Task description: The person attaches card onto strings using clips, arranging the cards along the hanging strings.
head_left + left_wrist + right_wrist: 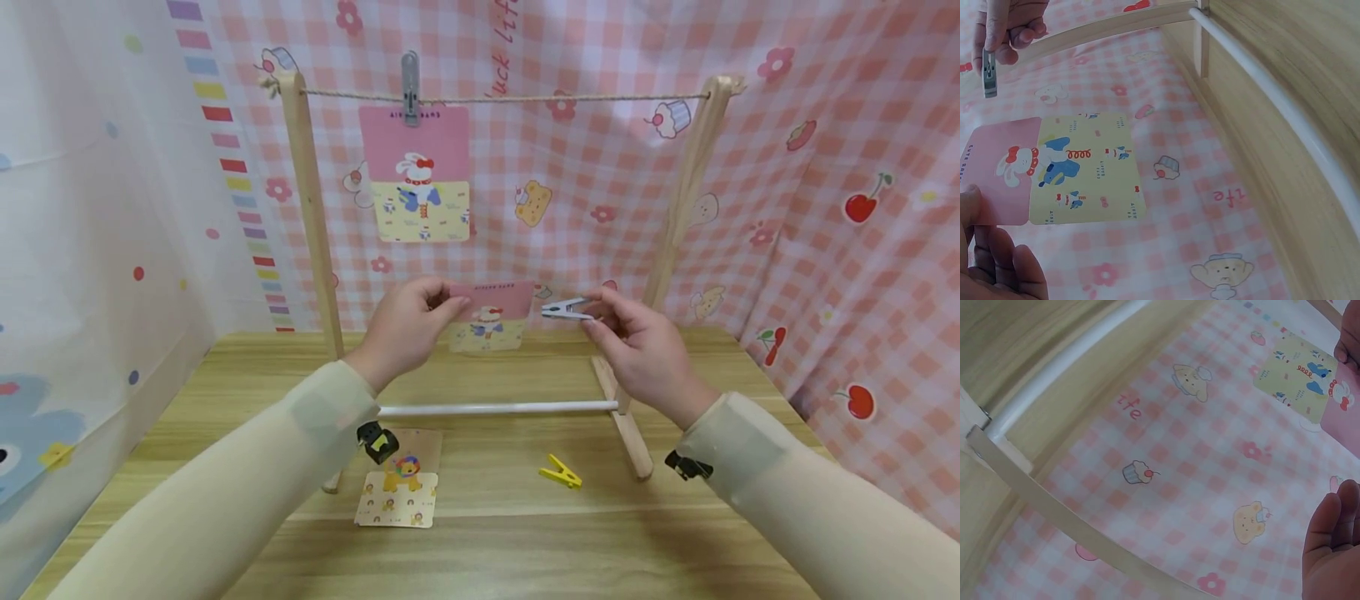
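My left hand (408,325) pinches a pink and yellow rabbit card (495,333) at its left side, thumb in front. In the left wrist view the card (1088,178) shows nearly whole. My right hand (648,350) pinches a grey clothespin (564,309) between thumb and fingers, its tip just right of the card and apart from it. The right wrist view does not show the clothespin. Above, a similar, larger-looking rabbit card (416,171) hangs from the rope (525,99), held by another grey clothespin (410,87).
Wooden posts (306,192) carry the rope, with a white crossbar (495,408) low between them. A lion card (397,500) lies on the table (495,550) at front left. A yellow clothespin (561,472) lies right of it. Behind hangs a pink checked cloth (600,158).
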Motion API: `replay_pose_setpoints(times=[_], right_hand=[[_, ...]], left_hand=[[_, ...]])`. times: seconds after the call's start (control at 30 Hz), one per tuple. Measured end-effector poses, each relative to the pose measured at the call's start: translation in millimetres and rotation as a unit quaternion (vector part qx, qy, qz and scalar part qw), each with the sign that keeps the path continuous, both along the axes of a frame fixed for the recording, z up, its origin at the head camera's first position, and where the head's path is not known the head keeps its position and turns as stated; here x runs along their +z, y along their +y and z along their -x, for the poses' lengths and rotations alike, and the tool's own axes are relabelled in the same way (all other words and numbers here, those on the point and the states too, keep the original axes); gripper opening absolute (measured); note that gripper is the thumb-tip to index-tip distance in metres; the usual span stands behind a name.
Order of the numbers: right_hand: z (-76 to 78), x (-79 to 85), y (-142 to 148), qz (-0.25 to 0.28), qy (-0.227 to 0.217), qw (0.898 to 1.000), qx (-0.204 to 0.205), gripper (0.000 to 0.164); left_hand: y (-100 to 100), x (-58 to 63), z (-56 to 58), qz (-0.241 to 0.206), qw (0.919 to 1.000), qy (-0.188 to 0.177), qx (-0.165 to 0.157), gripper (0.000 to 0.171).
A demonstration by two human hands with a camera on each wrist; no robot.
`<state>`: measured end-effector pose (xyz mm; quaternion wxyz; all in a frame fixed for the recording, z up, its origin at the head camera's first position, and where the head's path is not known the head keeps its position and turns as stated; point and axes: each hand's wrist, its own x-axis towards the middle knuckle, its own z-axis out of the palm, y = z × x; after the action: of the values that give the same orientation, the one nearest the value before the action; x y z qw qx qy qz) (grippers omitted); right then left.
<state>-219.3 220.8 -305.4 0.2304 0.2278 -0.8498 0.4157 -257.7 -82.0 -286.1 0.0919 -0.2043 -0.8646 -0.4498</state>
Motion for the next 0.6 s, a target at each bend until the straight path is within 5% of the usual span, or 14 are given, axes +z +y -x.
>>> replay_pose_setpoints(times=[0.6], right_hand=[[2.9, 21.2, -2, -0.001, 0.036, 0.999, 0.001, 0.024]], left_hand=[[6, 22.7, 5.3, 0.011, 0.9998, 0.014, -0.011, 0.019]])
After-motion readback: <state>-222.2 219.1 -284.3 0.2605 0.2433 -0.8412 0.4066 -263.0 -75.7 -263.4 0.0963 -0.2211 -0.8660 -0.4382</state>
